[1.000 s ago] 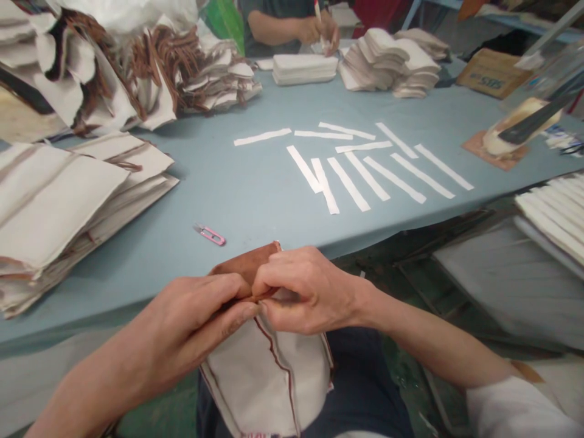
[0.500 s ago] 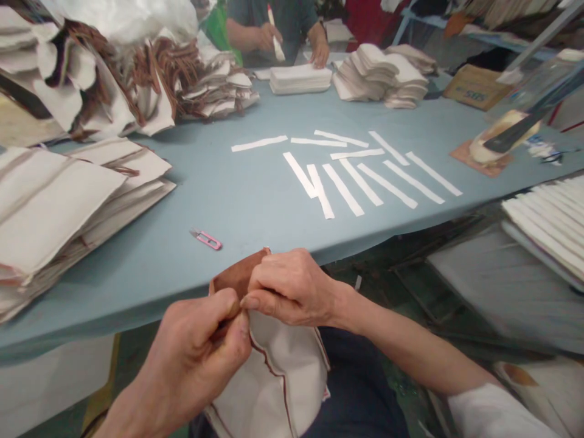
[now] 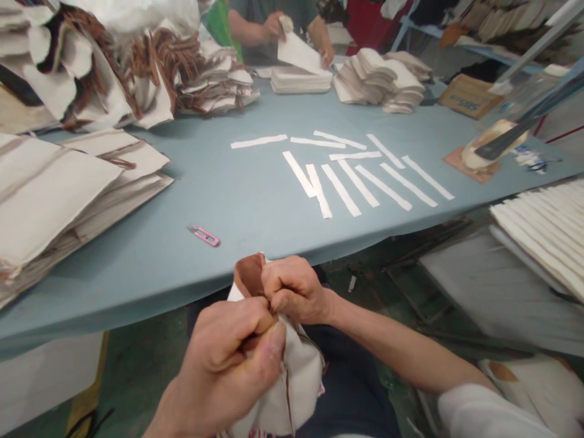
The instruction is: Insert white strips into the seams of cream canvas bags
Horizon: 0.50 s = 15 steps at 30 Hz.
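A cream fabric bag with a brown lining hangs over my lap, just off the table's front edge. My left hand is closed on its upper edge, thumb pressed against the curled fingers. Right beside it, my right hand pinches the same edge in a fist. The knuckles of both hands nearly meet, and the pinched cloth is mostly hidden between them. A brown-edged seam runs down the bag's side. Pink thread snips lie on the blue table, beyond my hands and to their left.
White strips are spread mid-table. Stacked cream fabric pieces lie at left, with a brown-trimmed heap behind. Across the table, a co-worker's hands lift a white panel from a stack. A cardboard box stands at back right.
Both my hands have shifted slightly right with the bag, which is now more bunched and its brown opening narrower. Across the table, the co-worker has raised a white panel off the stack.
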Tool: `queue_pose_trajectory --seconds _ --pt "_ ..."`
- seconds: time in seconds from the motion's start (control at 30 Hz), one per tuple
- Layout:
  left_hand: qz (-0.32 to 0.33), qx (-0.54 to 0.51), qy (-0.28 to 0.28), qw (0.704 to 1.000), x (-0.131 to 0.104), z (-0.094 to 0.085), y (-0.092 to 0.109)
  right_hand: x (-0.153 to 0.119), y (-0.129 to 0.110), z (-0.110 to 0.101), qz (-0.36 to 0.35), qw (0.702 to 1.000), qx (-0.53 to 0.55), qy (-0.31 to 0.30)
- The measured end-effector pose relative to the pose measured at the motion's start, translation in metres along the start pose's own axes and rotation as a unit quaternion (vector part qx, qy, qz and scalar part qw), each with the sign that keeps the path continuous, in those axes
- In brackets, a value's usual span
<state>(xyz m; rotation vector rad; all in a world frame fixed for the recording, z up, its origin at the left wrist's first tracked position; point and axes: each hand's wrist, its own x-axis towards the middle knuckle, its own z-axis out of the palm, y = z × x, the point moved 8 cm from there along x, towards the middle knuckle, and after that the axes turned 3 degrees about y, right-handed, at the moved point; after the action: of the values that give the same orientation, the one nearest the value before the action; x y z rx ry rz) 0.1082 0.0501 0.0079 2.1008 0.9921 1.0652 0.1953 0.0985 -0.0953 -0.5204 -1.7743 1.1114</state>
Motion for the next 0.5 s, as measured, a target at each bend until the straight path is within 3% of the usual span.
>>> queue_pose_trajectory --seconds 0.1,0.3,0.43,0.5 --pt "0.023 0.01 -0.03 0.999 0.001 -0.013 -0.006 0.009 -0.016 -0.013 0.013 0.999 -0.032 -0.015" --pt "-0.014 0.058 -0.054 0.997 -0.001 -0.027 -0.024 0.012 -0.042 -0.023 0.01 0.996 -0.088 -0.031" --pt "-0.016 0.114 -0.035 0.993 0.002 -0.033 -0.03 0.019 -0.053 -0.027 -0.003 0.992 -0.121 -0.044" --pt "-0.026 0.088 -0.03 0.995 0.0 -0.037 -0.03 0.023 -0.054 -0.03 0.0 0.991 -0.121 -0.05"
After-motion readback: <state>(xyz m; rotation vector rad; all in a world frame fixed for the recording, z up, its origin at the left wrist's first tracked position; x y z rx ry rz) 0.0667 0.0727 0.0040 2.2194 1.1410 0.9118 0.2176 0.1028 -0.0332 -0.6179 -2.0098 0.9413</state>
